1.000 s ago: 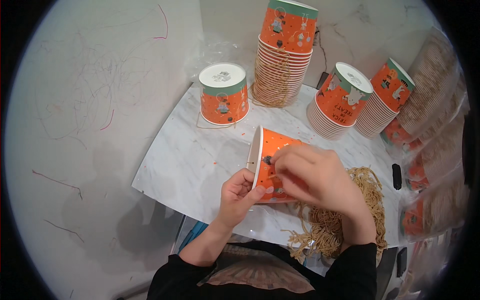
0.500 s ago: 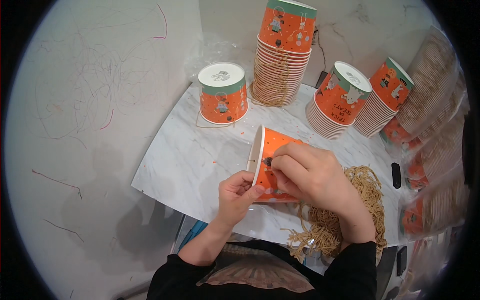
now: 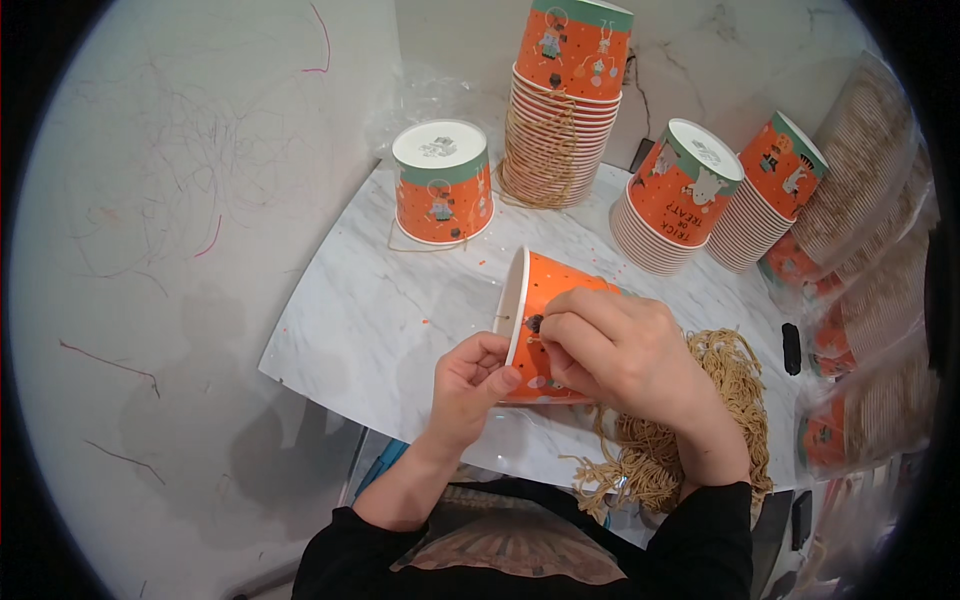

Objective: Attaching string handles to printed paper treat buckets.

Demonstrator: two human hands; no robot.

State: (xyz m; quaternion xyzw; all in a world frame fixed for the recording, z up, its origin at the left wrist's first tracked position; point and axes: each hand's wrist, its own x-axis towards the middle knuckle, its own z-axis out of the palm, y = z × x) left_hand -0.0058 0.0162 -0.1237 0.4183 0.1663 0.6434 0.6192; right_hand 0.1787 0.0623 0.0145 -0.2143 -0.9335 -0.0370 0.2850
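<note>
An orange patterned paper bucket (image 3: pixel 563 277) lies on its side in front of me, its white-rimmed mouth facing left. My left hand (image 3: pixel 468 385) grips the rim, with the thumb outside and the fingers at the mouth. Against the bucket's outer side, my right hand (image 3: pixel 625 345) is closed in a pinch; whatever its fingertips hold is hidden. A short end of tan cord (image 3: pixel 503 317) shows inside the mouth, near the rim. Beneath and beside my right wrist lies a heap of tan cords (image 3: pixel 730 385).
An upturned bucket (image 3: pixel 442 205) with cord at its base stands back left. Behind it rises a tall bucket stack (image 3: pixel 562 140) with cord hanging down. Two shorter stacks, one nearer (image 3: pixel 668 215), lean back right. Bagged buckets (image 3: pixel 860 260) line the right side. A wall (image 3: pixel 160 330) borders the left.
The view has shifted very slightly. Both hands keep the same hold on the bucket, and the cord end still shows inside its mouth.
</note>
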